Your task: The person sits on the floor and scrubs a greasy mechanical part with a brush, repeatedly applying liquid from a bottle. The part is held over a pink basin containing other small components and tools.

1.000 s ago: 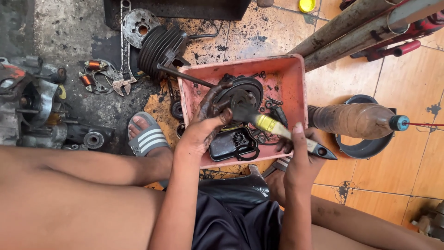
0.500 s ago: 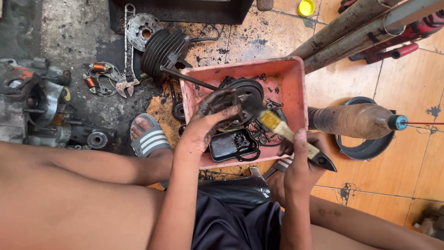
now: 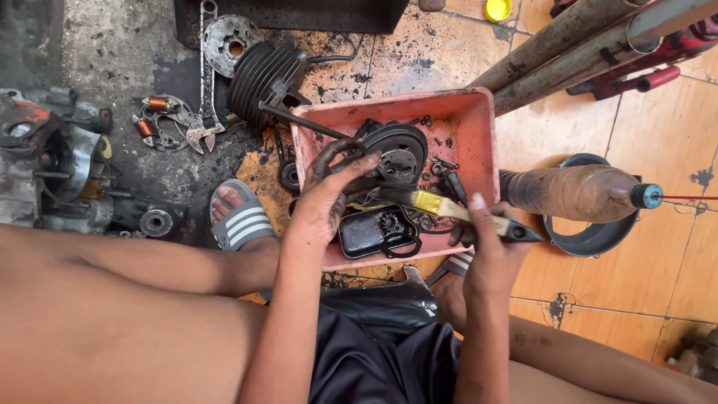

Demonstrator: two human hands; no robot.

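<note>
Over a grimy pink plastic tray (image 3: 479, 112) on the tiled floor, the left hand (image 3: 329, 198) grips a dark metal ring (image 3: 334, 153) (oil-blackened); the right hand (image 3: 486, 239) pinches a yellow-handled paintbrush (image 3: 441, 206).

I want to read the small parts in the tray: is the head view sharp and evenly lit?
Head view: soft daylight, no harsh glare; pink tray and brush reasonably sharp; left hand shades the parts beneath it; near legs fill the lower frame.
</note>
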